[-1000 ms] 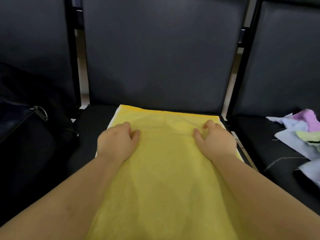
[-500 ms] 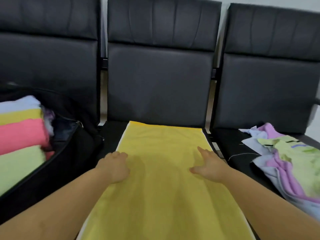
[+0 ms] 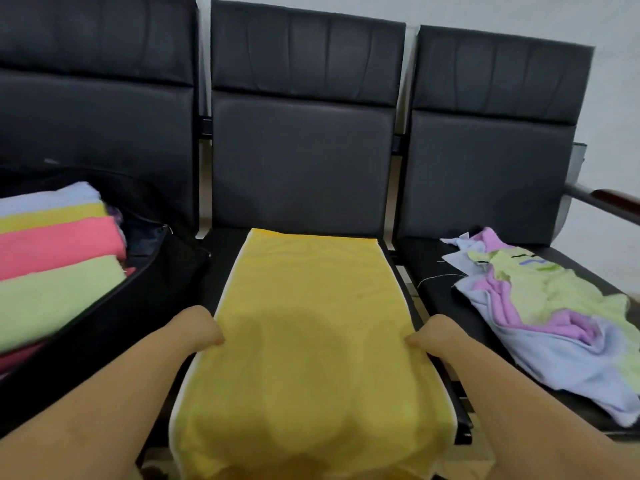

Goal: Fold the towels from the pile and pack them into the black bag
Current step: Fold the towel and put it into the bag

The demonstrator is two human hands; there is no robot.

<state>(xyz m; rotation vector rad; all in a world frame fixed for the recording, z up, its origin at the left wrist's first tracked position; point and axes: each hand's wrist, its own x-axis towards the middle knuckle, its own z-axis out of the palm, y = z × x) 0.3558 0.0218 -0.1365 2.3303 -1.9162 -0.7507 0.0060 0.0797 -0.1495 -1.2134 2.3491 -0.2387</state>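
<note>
Gripping the yellow towel (image 3: 304, 327) at its two long edges, we have our left hand (image 3: 199, 329) curled over the left border and our right hand (image 3: 429, 336) curled over the right one, each pinching cloth about midway along its length; the fingertips themselves are tucked out of sight under the fabric. The towel lies as a narrow strip on the middle black seat (image 3: 221, 258), its long axis running straight away from us toward the backrest, with the near end draped over the seat's front lip. Both hands sit level with each other, neither nearer the far edge, so we judge the coming fold is a lengthwise halving, near part carried toward the far end or the reverse. The black bag (image 3: 145, 299) waits on the left seat, just beside our left hand, already holding folded towels (image 3: 55, 261), while the unfolded pile (image 3: 540, 306) lies on the right seat
</note>
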